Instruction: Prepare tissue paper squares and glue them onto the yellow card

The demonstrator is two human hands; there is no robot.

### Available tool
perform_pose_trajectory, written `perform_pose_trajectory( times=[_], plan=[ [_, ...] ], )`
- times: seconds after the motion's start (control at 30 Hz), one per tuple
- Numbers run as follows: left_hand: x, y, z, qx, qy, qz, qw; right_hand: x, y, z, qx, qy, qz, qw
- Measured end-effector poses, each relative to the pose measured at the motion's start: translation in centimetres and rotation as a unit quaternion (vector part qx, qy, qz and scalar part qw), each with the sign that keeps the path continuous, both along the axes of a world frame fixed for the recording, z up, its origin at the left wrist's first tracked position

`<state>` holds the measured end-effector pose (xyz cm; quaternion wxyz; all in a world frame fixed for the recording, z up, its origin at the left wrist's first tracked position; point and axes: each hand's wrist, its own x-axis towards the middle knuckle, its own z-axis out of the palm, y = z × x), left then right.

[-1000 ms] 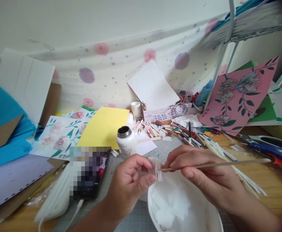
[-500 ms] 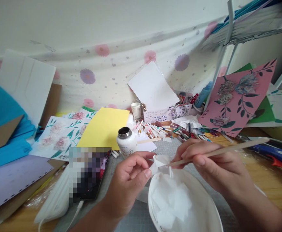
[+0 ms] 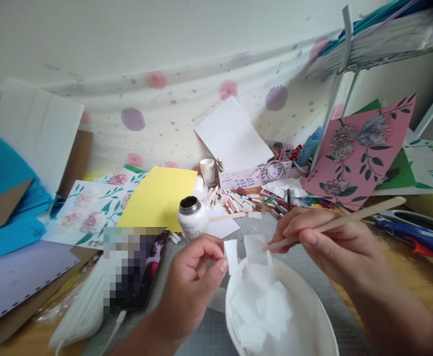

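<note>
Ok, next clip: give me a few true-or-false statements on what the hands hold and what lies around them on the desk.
1. The right hand holds a thin wooden stick. True.
2. The left hand pinches a small white paper piece. True.
3. The white bowl is full of red beads. False: it holds white paper pieces.
4. The small white bottle is capped. False: its mouth is open.
5. A yellow sheet lies behind the bottle. True.

both hands (image 3: 197,277) (image 3: 327,242) pinched, close together
</note>
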<state>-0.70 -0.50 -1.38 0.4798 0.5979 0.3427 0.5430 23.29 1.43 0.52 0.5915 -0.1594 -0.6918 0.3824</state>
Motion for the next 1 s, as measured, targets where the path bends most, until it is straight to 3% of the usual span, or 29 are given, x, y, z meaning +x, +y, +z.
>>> perform_pose_trajectory(
  times=[0.2, 0.5, 0.77, 1.0],
  plan=[
    [0.6, -0.3, 0.6, 0.045, 0.046, -0.022, 0.998, -1.4, -0.8, 0.2, 0.024, -0.059, 0.034, 0.997],
    [0.6, -0.5, 0.6, 0.068, 0.081, -0.031, 0.994, -2.0, -1.3, 0.1, 0.001, -0.037, 0.050, 0.998],
    [0.6, -0.3, 0.6, 0.132, 0.126, -0.013, 0.983, -2.2, -1.5, 0.5, 0.024, -0.067, 0.047, 0.996],
    [0.6, -0.3, 0.7, 0.197, 0.165, 0.041, 0.966, -1.9, -1.8, 0.5, -0.012, -0.106, 0.075, 0.991]
  ],
)
